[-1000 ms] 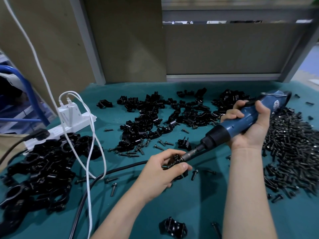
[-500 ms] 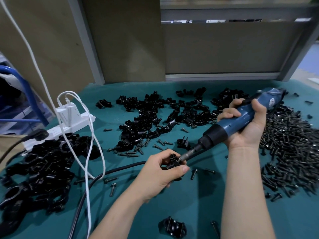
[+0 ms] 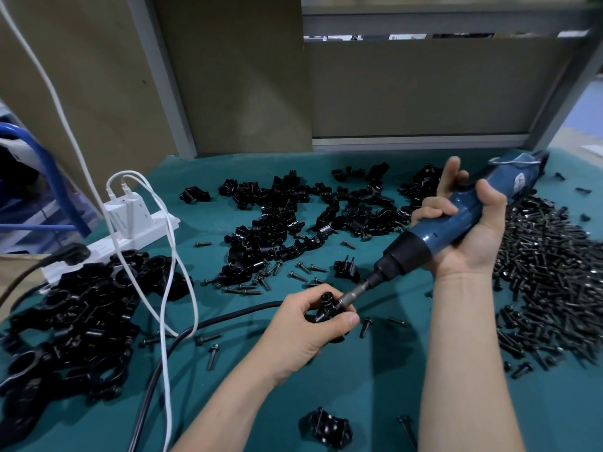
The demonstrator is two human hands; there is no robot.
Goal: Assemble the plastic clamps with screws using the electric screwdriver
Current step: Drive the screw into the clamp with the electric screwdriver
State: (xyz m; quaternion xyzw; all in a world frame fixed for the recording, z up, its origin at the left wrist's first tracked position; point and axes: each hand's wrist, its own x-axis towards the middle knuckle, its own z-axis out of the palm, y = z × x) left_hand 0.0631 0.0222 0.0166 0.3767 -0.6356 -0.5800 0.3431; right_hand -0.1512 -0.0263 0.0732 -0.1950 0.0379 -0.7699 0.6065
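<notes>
While my left hand [image 3: 306, 327] pinched a small black clamp [image 3: 327, 305] between thumb and curled fingers, my right hand [image 3: 473, 243] was wrapped round the blue body of the electric screwdriver [image 3: 456, 220], thumb over the top and one finger standing straight up off the handle. The screwdriver slanted down from my right grip toward my left, and its metal bit [image 3: 354, 294] met the clamp just above my left thumb. I could not tell whether a screw sat under the bit.

Just outside my right wrist lay a big pile of screws [image 3: 548, 275]. Beyond both grips a heap of loose clamp pieces [image 3: 287, 220] spread over the green mat [image 3: 375, 386], with stray screws [image 3: 241, 290] between that heap and my left hand. Well off to the far side of my left grip sat a mound of larger black clamps [image 3: 81, 318], with a white power strip [image 3: 130, 236] behind it. A black cable [image 3: 228, 318] ran up to my left hand, and another clamp [image 3: 326, 430] lay nearer me, between my forearms.
</notes>
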